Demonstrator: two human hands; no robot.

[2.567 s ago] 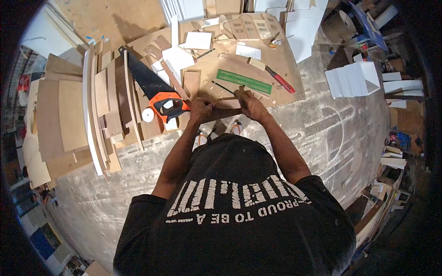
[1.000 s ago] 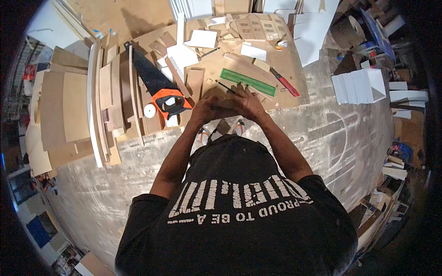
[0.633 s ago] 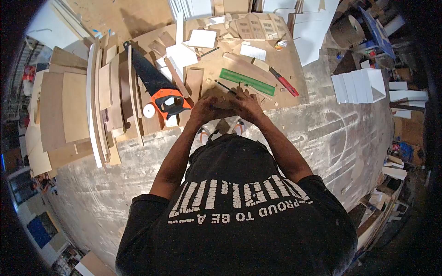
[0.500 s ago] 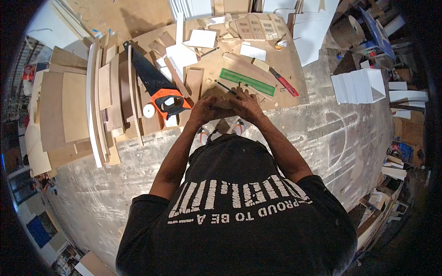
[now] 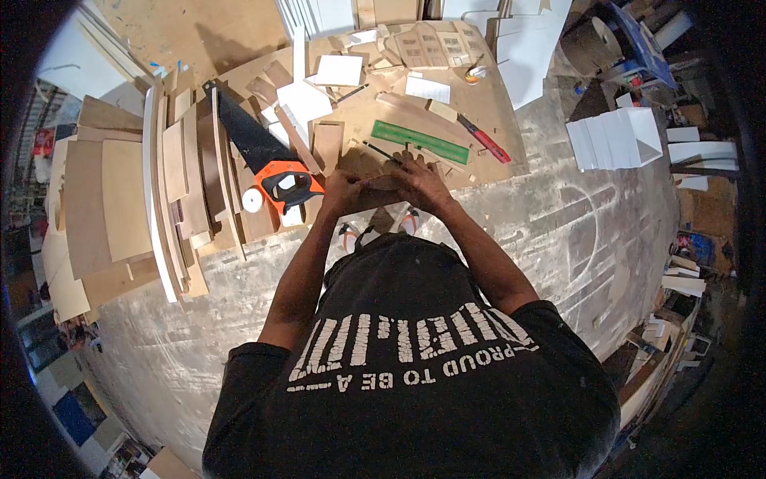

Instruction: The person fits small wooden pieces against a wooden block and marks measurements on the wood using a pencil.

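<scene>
At the near edge of the worktable, my left hand [image 5: 343, 193] is closed at the left end of a small brown wooden piece [image 5: 380, 196]. My right hand [image 5: 421, 184] grips the same piece from the right, its fingers bent over the top. Shadow and fingers hide much of the piece. Just beyond my right fingers lie a dark pencil [image 5: 376, 150] and a green ruler [image 5: 420, 142]. A handsaw [image 5: 271, 152] with an orange and black handle rests left of my left hand, beside a white roll [image 5: 252, 199]. Farther right is a red utility knife [image 5: 483, 140].
Boards and strips [image 5: 179, 160] are stacked on the left. White sheets [image 5: 338, 70], a wooden model house front [image 5: 431, 46] and offcuts lie on the table's far half. A white box-like piece [image 5: 614, 140] stands on the floor at right.
The whole view has shifted slightly, with the table things appearing a little further left. Both hands stay on the wooden piece at the table edge.
</scene>
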